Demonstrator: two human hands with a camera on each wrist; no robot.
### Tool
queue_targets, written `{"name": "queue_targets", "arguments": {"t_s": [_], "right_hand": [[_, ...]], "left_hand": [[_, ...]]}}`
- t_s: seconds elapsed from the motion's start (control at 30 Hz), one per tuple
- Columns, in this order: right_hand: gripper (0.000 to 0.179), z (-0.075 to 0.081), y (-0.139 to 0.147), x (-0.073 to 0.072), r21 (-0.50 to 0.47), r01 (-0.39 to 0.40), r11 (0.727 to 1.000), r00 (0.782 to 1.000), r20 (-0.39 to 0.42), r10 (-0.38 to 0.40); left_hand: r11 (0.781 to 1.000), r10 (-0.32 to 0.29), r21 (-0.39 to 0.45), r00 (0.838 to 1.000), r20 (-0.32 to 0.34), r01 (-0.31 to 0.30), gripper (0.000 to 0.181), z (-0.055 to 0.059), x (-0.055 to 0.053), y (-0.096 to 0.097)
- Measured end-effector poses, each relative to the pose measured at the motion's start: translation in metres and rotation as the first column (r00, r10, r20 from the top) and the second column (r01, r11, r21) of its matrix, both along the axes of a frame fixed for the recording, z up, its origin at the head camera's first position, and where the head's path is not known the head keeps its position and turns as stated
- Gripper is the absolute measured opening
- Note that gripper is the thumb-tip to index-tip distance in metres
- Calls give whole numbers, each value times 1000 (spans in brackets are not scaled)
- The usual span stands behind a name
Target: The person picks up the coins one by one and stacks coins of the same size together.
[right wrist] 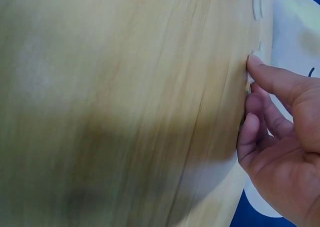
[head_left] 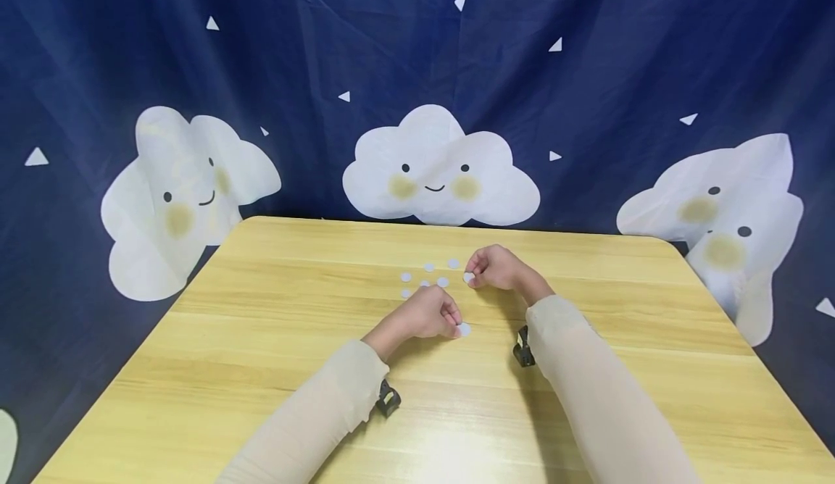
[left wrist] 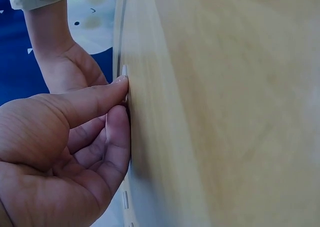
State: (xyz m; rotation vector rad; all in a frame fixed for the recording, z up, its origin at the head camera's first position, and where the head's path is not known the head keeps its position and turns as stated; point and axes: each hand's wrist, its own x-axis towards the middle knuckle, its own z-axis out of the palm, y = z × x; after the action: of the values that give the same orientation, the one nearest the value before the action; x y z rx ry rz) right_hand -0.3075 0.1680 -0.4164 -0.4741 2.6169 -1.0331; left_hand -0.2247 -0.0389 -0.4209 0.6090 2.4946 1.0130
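Note:
Low over the table, my left hand (head_left: 428, 313) pinches a small flat white disc (head_left: 464, 330) at its edge. In the left wrist view that disc (left wrist: 125, 70) shows edge-on by the thumb tip. Farther back and to the right, my right hand (head_left: 497, 267) pinches another white disc (head_left: 468, 278) between thumb and fingers. The thumb of the right hand (right wrist: 285, 122) touches down near the wood in the right wrist view. Several more white discs (head_left: 443, 282) lie flat and apart between the hands and to the left; one is partly hidden behind the left hand.
The light wooden table (head_left: 274, 339) ends at a dark blue curtain (head_left: 417, 49) printed with white clouds. Both forearms wear pale sleeves (head_left: 313, 411), with a black wrist camera (head_left: 524, 348) strapped on each side.

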Motion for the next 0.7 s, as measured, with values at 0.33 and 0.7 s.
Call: {"name": "queue_targets", "arguments": {"t_s": [0.33, 0.7], "right_hand": [[12, 2, 1, 3, -20, -40, 999, 998, -50, 39], [5, 4, 5, 6, -27, -82, 996, 988, -132, 77]], "left_hand": [[1000, 1, 2, 1000, 9, -1, 12, 1, 0, 0], [1000, 3, -3, 1000, 2, -3, 12, 2, 1, 0]]}}
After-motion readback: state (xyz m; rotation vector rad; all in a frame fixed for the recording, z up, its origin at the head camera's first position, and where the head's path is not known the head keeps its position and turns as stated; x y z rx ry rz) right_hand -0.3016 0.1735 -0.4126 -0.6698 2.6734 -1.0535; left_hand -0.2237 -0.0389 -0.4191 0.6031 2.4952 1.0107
